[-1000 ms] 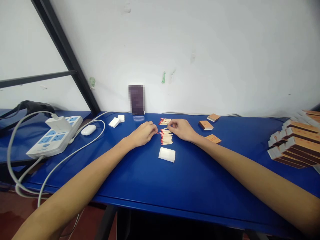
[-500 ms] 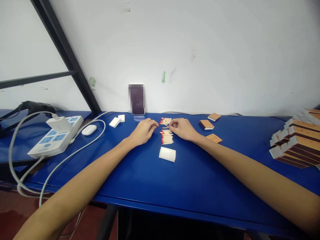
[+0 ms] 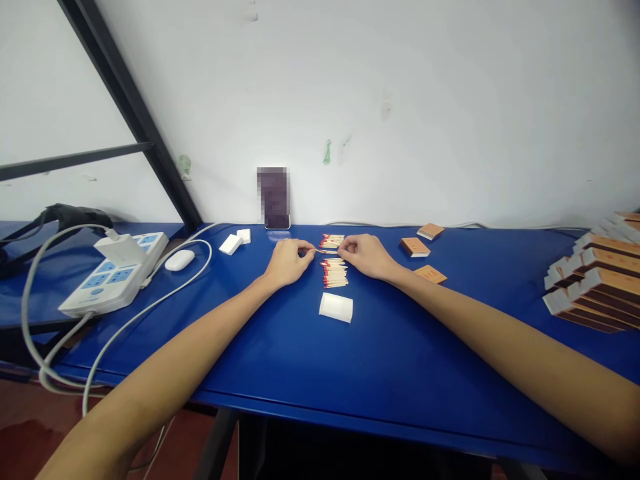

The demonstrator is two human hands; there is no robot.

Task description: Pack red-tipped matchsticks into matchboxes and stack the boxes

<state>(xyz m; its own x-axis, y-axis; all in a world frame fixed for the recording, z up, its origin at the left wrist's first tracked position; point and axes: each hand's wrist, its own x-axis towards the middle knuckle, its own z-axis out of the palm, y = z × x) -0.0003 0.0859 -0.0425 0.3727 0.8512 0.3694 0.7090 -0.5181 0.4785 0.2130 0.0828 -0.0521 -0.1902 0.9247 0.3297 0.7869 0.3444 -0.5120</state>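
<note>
My left hand (image 3: pixel 290 262) is closed in a pinch at the left end of a matchstick (image 3: pixel 327 251). From the other side, the fingertips of my right hand (image 3: pixel 366 256) pinch around its right end. The matchstick lies level between two groups of red-headed matches: a smaller pile (image 3: pixel 332 241) behind it, and a larger row (image 3: pixel 335 273) in front, heads to the left. Nearer to me lies a white matchbox tray (image 3: pixel 336 307). To the right of my right hand are orange-brown matchbox covers, one (image 3: pixel 415 247) standing thick and another (image 3: pixel 431 274) partly behind my forearm.
Many matchboxes are stacked (image 3: pixel 595 280) at the right. Two small white boxes (image 3: pixel 231 244) lie left of my left hand. A phone (image 3: pixel 277 200) leans on the wall. A power strip (image 3: pixel 115 277), white earbud case (image 3: pixel 179 260) and looping cables occupy the left side.
My left fingertips have closed from a looser curl onto the left end of the matchstick. In my right hand, the matchstick has come down to lie level between the two match groups.
</note>
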